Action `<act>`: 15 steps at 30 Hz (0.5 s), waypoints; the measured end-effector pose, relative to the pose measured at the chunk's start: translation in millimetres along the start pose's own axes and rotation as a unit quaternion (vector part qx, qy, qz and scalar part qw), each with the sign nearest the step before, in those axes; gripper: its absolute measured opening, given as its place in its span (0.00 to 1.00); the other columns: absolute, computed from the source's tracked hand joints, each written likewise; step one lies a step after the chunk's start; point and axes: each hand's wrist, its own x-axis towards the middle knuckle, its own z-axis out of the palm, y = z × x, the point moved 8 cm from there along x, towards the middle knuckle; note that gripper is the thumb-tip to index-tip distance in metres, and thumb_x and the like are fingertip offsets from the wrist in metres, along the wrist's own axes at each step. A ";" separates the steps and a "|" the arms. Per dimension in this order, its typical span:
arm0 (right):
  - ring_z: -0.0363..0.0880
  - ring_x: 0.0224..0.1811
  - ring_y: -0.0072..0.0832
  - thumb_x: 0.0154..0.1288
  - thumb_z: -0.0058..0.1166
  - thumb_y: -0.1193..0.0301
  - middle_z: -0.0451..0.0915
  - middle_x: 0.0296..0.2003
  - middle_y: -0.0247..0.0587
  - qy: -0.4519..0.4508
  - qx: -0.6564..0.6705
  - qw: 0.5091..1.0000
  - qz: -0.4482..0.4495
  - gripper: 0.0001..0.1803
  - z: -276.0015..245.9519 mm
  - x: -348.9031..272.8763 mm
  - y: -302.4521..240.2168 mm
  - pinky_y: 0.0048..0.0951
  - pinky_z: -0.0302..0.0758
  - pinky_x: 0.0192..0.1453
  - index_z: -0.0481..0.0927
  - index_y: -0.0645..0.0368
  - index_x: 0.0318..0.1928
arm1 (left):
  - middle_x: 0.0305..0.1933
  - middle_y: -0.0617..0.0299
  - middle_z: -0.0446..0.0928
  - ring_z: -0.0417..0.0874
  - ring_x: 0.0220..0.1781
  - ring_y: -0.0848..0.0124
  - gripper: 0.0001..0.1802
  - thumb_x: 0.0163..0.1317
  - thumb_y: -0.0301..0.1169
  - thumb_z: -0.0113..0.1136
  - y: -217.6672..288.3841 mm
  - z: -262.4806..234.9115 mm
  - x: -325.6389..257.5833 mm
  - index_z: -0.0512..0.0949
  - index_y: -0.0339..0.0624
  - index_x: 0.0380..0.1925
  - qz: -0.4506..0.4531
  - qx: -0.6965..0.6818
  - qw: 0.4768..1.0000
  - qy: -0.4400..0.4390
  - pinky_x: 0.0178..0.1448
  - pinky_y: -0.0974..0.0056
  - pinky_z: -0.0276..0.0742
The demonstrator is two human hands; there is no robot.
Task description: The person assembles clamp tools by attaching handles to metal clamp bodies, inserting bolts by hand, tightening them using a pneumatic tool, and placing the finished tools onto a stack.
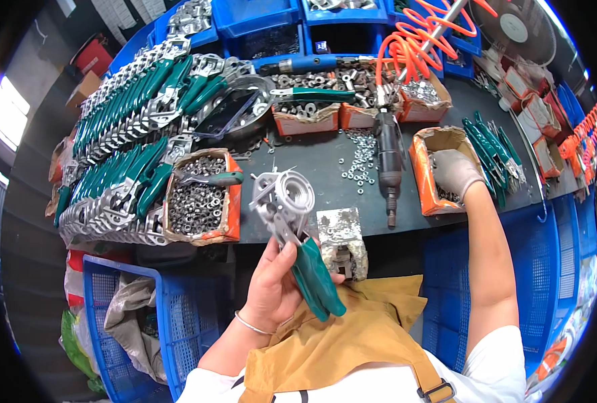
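Left hand [275,282] grips green-handled pliers [298,235]; gloved right hand [454,171] digs into an orange box [423,174], grip hidden, air tool [388,158] between them.

- The left hand [271,285] holds a clamp tool [292,221] over the near edge of the bench [325,168].
- Left of the clamp tool, a box of nuts [198,198] sits on the bench.
- Behind that box lie rows of finished tools [130,114].
- The right hand [454,173] is inside a box [439,168] at right.
- An air driver [389,158] lies between the boxes, with loose nuts [360,161] just left of it.
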 end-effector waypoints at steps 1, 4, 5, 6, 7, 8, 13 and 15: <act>0.83 0.43 0.48 0.57 0.49 0.70 0.82 0.38 0.60 0.037 0.004 0.998 0.050 0.14 -10.7 -7.9 4.3 0.42 0.77 0.51 0.84 0.64 0.37 | 0.39 0.59 0.77 0.81 0.41 0.64 0.19 0.70 0.37 0.51 3.7 -4.6 -0.3 0.67 0.46 0.58 0.006 0.015 0.998 0.059 0.47 0.44 0.83; 0.82 0.41 0.49 0.59 0.52 0.70 0.82 0.34 0.60 0.171 0.085 0.979 0.074 0.11 -40.3 -33.7 8.7 0.44 0.76 0.48 0.77 0.65 0.39 | 0.40 0.59 0.77 0.81 0.40 0.65 0.18 0.70 0.39 0.50 14.8 -44.6 2.0 0.67 0.46 0.56 0.037 0.073 0.988 0.132 0.40 0.53 0.83; 0.81 0.38 0.51 0.60 0.53 0.68 0.81 0.31 0.57 0.226 0.093 0.968 0.060 0.11 -50.3 -47.8 11.2 0.47 0.75 0.44 0.72 0.64 0.38 | 0.40 0.56 0.76 0.81 0.35 0.67 0.17 0.70 0.37 0.51 19.4 -48.0 0.0 0.66 0.43 0.55 0.055 0.095 0.984 0.139 0.33 0.62 0.81; 0.79 0.37 0.52 0.63 0.52 0.68 0.79 0.32 0.55 0.272 0.112 0.954 0.060 0.10 -60.3 -58.7 8.0 0.48 0.73 0.42 0.72 0.63 0.37 | 0.40 0.56 0.76 0.81 0.35 0.67 0.17 0.70 0.37 0.51 18.8 -46.6 -4.2 0.66 0.43 0.55 0.054 0.094 0.984 0.141 0.33 0.62 0.81; 0.79 0.38 0.53 0.64 0.51 0.69 0.79 0.33 0.55 0.295 0.122 0.947 0.034 0.09 -66.8 -66.3 3.9 0.47 0.73 0.42 0.72 0.63 0.37 | 0.39 0.55 0.76 0.81 0.32 0.68 0.17 0.70 0.34 0.52 30.2 -37.0 -12.7 0.64 0.43 0.55 0.114 0.194 0.964 0.140 0.30 0.64 0.80; 0.78 0.39 0.53 0.65 0.51 0.70 0.79 0.34 0.54 0.318 0.132 0.939 0.013 0.09 -73.8 -77.8 1.5 0.47 0.72 0.42 0.72 0.63 0.37 | 0.38 0.54 0.76 0.80 0.29 0.69 0.18 0.69 0.32 0.53 40.1 -26.2 -18.7 0.62 0.42 0.55 0.169 0.292 0.932 0.134 0.28 0.66 0.79; 0.77 0.36 0.50 0.63 0.54 0.73 0.78 0.33 0.50 0.409 0.173 0.894 -0.050 0.07 -99.0 -107.1 -35.6 0.41 0.72 0.40 0.71 0.64 0.36 | 0.32 0.56 0.73 0.77 0.21 0.72 0.18 0.69 0.35 0.55 16.6 -96.2 -0.9 0.54 0.47 0.44 0.145 0.426 0.852 0.267 0.19 0.70 0.72; 0.76 0.31 0.43 0.59 0.59 0.77 0.77 0.30 0.47 0.421 0.232 0.874 -0.069 0.07 -98.2 -127.5 -50.1 0.34 0.73 0.36 0.75 0.63 0.37 | 0.31 0.57 0.72 0.77 0.20 0.71 0.18 0.69 0.35 0.54 11.7 -100.9 -1.6 0.54 0.47 0.44 0.134 0.360 0.888 0.254 0.19 0.69 0.72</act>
